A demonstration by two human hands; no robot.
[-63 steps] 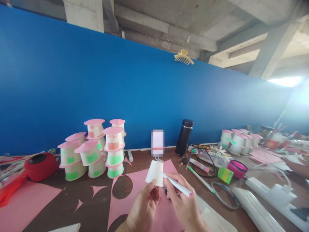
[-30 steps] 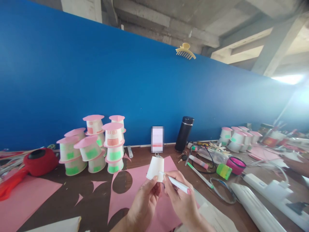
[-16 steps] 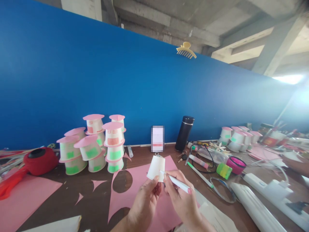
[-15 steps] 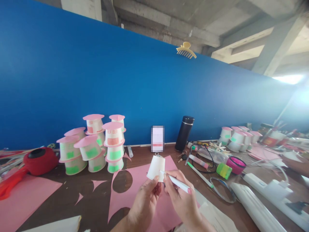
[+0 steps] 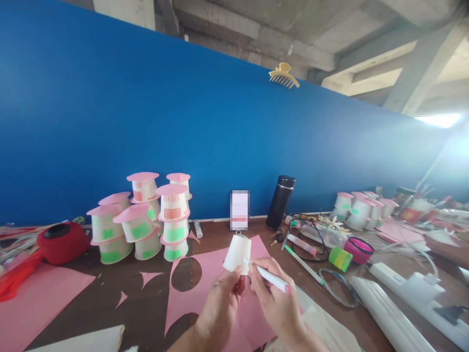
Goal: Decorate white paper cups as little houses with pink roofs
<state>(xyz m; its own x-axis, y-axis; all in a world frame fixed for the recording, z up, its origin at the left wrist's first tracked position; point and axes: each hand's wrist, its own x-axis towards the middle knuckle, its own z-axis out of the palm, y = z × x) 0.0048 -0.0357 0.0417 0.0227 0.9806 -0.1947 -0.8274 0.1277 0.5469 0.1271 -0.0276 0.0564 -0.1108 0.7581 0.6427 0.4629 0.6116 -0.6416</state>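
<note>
My left hand (image 5: 223, 305) grips a white paper cup (image 5: 236, 252) by its rim, the cup turned upside down. In my right hand (image 5: 276, 293) is a white marker pen (image 5: 271, 278), its tip at the cup's lower right side. No drawing is visible on the side of the cup facing me. Beneath both hands lies a pink paper sheet (image 5: 216, 278) with round pieces cut from it. To the left, paper cups with pink paper discs stand stacked, one tower (image 5: 173, 208) bearing a red window and door drawing, others green patches.
A black flask (image 5: 281, 203) stands at the back by the blue partition (image 5: 201, 112). On the right lie a green-tipped pen (image 5: 304, 265), cables, a pink tape roll (image 5: 359, 250) and a white power strip (image 5: 410, 293). A red pouch-like object (image 5: 63, 244) is at left.
Almost nothing differs. The view has shifted very slightly; both hands keep hold of the cup and the marker pen in the same pose.
</note>
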